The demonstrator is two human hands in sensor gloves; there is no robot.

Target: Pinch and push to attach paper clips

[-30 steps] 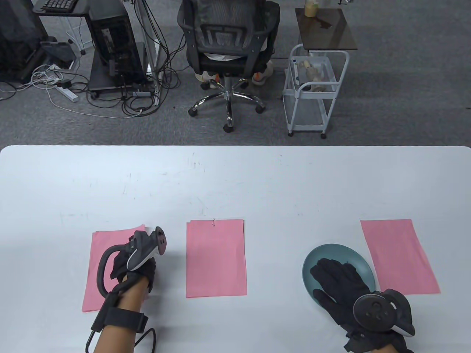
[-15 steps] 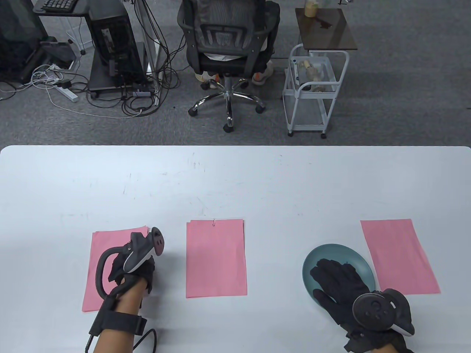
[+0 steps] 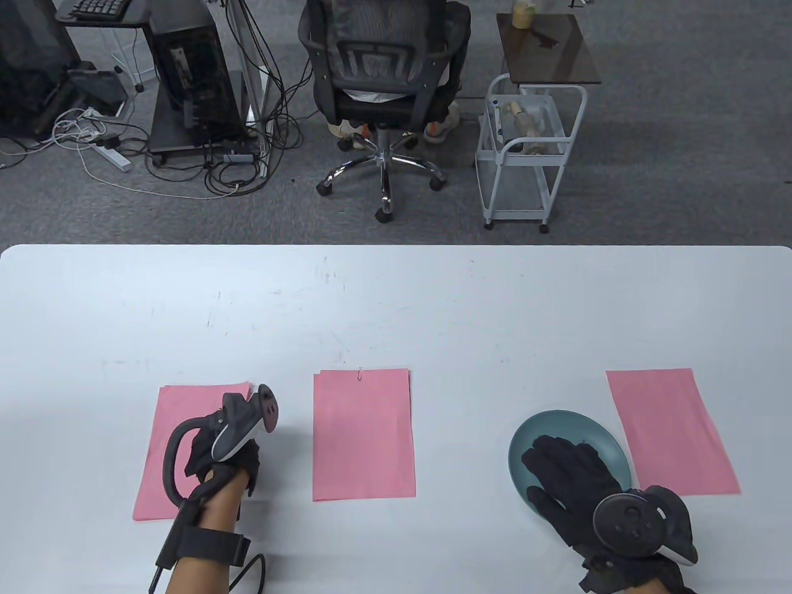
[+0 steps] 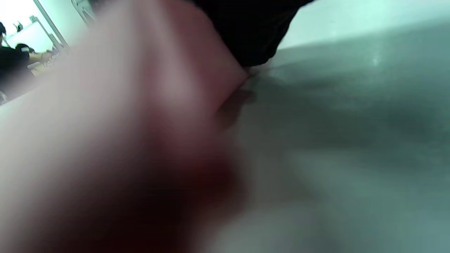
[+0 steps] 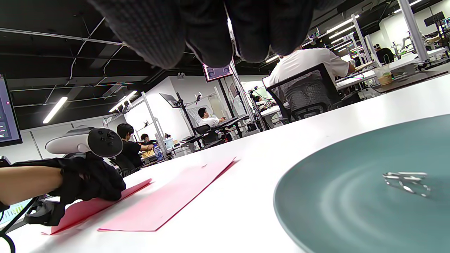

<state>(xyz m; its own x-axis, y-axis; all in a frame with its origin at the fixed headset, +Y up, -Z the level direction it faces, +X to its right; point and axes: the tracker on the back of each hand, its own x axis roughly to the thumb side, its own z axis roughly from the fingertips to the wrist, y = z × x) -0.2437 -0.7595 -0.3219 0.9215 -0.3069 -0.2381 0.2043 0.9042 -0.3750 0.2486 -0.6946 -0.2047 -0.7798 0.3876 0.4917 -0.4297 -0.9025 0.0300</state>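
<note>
Three pink paper stacks lie on the white table: left [image 3: 162, 458], middle [image 3: 362, 433] and right [image 3: 671, 430]. The middle stack has a paper clip [image 3: 359, 373] on its top edge. My left hand [image 3: 230, 455] rests with curled fingers on the left stack's right part; the fingertips are hidden. My right hand [image 3: 560, 467] hovers with fingers spread over a teal plate [image 3: 597, 427]. In the right wrist view, loose paper clips [image 5: 406, 182] lie on the plate [image 5: 344, 203], apart from my fingers [image 5: 211, 31] above.
The table's far edge [image 3: 396, 247] faces an office chair [image 3: 383, 93] and a white cart [image 3: 526, 148] on the floor. The left wrist view shows only blurred pink paper [image 4: 123, 123] and black glove [image 4: 246, 28].
The left stack has shifted and turned slightly under my left hand, and its sheets look more even. My right hand has not moved.
</note>
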